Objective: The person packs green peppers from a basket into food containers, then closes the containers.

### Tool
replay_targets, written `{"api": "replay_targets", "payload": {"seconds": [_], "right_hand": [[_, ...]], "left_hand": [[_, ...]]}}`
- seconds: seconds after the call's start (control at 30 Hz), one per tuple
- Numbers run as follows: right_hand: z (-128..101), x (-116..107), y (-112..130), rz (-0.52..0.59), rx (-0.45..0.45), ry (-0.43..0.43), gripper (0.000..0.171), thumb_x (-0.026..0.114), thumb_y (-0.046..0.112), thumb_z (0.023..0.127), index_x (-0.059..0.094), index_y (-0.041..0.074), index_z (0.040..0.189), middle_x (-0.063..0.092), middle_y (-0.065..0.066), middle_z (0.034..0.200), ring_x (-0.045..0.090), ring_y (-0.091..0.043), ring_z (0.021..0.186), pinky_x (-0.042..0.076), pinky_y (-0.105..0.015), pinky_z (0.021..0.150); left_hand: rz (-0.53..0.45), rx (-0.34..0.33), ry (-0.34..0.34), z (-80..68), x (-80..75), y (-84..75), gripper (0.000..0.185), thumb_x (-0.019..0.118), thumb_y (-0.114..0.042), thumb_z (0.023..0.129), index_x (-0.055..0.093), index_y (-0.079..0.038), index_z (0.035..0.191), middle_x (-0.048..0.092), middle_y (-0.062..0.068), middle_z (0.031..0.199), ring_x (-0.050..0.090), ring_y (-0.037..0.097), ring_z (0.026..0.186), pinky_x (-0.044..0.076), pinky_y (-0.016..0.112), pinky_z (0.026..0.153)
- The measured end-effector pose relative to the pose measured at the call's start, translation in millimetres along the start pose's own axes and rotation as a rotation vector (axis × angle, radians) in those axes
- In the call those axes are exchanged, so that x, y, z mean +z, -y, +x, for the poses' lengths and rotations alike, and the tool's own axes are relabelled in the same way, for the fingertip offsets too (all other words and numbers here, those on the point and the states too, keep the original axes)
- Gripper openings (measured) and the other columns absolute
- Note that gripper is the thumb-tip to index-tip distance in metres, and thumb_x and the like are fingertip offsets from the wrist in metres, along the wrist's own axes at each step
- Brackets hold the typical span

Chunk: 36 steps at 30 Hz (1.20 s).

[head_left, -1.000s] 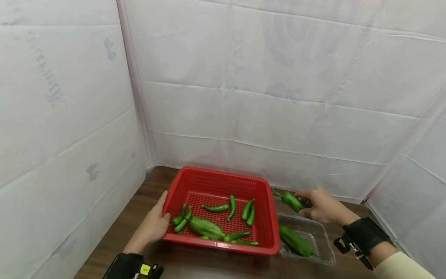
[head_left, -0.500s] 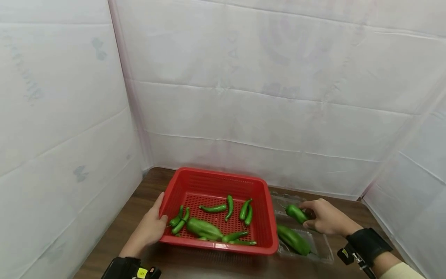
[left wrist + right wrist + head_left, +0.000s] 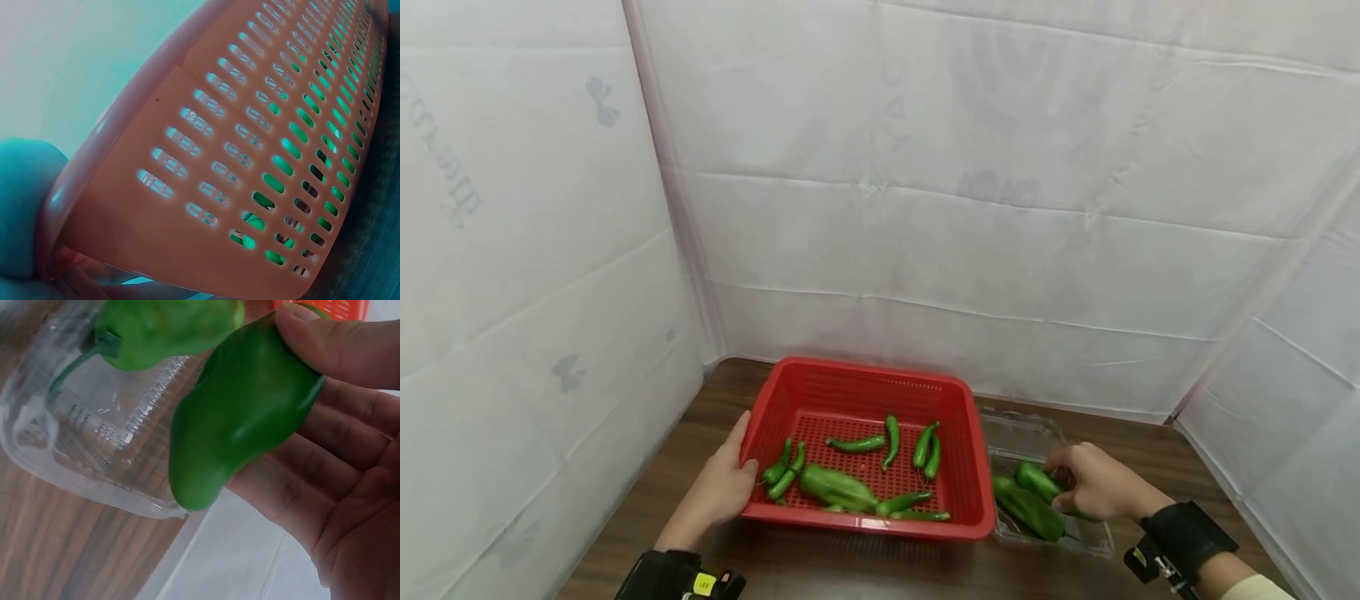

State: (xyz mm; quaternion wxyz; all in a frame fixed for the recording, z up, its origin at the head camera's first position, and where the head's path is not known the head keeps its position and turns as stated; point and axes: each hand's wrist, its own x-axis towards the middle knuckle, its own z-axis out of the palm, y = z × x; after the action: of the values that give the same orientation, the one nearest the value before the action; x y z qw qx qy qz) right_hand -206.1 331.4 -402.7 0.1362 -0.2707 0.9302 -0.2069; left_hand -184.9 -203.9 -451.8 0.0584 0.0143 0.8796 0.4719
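A red perforated basket (image 3: 951, 398) sits on the brown table and holds several green peppers (image 3: 838, 487). My left hand (image 3: 718, 487) grips the basket's left rim (image 3: 187, 156), thumb over the edge. To the right lies a clear plastic tray (image 3: 1037, 429) with a large green pepper (image 3: 1026, 510) in it. My right hand (image 3: 1093, 483) holds a second green pepper (image 3: 1036, 479) over that tray, beside the first one. In the right wrist view the held pepper (image 3: 244, 419) lies between thumb and fingers, and the other pepper (image 3: 165, 328) shows at the top.
White sheeting walls close in the table at the back and on both sides. Black wrist bands (image 3: 1183, 537) sit on both forearms. Bare brown table (image 3: 850, 571) runs along the front edge, below the basket.
My right hand has come down and toward me with the pepper, from above the basket's right corner into the clear tray. My left hand stays on the basket's rim.
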Motion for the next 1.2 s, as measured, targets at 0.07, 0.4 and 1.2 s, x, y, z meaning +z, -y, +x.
{"api": "replay_targets", "payload": {"seconds": [0.07,0.4,1.2], "right_hand": [[-1,3,-1,0.018,0.007,0.02,0.025,0.084,0.015,0.083,0.073,0.015,0.105,0.048,0.011,0.072,0.041,0.001,0.064,0.032,-0.028,0.058],[-3,9,0,0.076,0.04,0.074,0.042,0.086,0.02,0.083,0.073,0.001,0.118,0.071,0.002,0.094,0.063,-0.002,0.079,0.054,-0.028,0.067],[9,20,1,-0.012,-0.02,0.136,0.039,0.09,0.019,0.08,0.076,0.01,0.115,0.07,0.01,0.089,0.06,0.003,0.076,0.053,-0.024,0.065]], "left_hand": [[-0.003,0.011,-0.003,-0.3,0.9,0.8,0.074,0.038,-0.002,0.106,-0.004,0.0,0.166,0.021,0.034,0.168,0.035,0.051,0.151,0.032,0.067,0.12],[-0.014,0.046,-0.012,-1.7,3.0,1.4,0.074,0.037,0.0,0.105,-0.004,0.0,0.166,0.02,0.034,0.168,0.035,0.052,0.151,0.033,0.066,0.12],[-0.014,0.023,-0.004,-1.4,0.6,-0.5,0.074,0.037,-0.001,0.106,-0.006,-0.002,0.166,0.018,0.033,0.169,0.033,0.052,0.151,0.032,0.067,0.12]]}}
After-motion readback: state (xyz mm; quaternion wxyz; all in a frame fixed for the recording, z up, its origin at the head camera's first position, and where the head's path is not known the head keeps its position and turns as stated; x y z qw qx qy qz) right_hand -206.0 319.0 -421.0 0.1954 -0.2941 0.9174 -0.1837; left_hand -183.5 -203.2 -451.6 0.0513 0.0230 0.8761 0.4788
